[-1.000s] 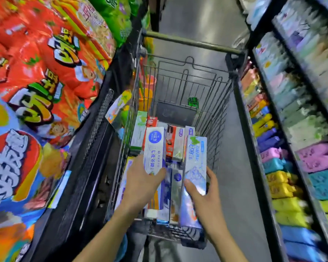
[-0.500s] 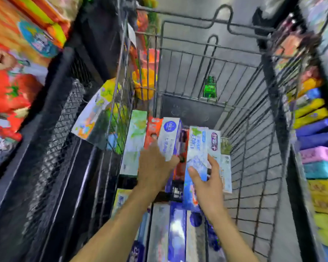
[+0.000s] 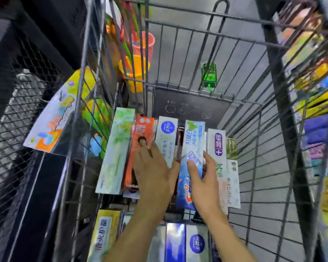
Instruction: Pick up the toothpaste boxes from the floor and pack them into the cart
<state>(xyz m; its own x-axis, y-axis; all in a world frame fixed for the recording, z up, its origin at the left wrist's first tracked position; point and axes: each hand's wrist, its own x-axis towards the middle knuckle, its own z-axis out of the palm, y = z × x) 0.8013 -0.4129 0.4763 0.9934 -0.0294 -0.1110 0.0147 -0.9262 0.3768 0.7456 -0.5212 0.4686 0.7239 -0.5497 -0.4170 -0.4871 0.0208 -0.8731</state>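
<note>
Both my hands reach deep into the wire cart (image 3: 254, 167). My left hand (image 3: 153, 173) grips a white toothpaste box with a blue round logo (image 3: 167, 137), lowering it among the boxes at the far end. My right hand (image 3: 204, 182) holds a light-blue toothpaste box (image 3: 192, 140), thumb across its face, fingers round its right edge. Beside them lie a pale green box (image 3: 116, 148), an orange box (image 3: 140, 144) and a white box with a purple logo (image 3: 217, 144). More boxes (image 3: 178, 241) lie in a row nearer to me.
A black plate (image 3: 189, 108) closes the cart's far end, with a green tag (image 3: 208, 76) above it. Black mesh shelving (image 3: 27, 129) with colourful packets stands left of the cart. Shelves of coloured packs (image 3: 322, 118) line the right. Grey floor shows through the wires.
The view has dropped closer into the cart. Both hands have carried their boxes forward and down, from above the near row to the far row of boxes.
</note>
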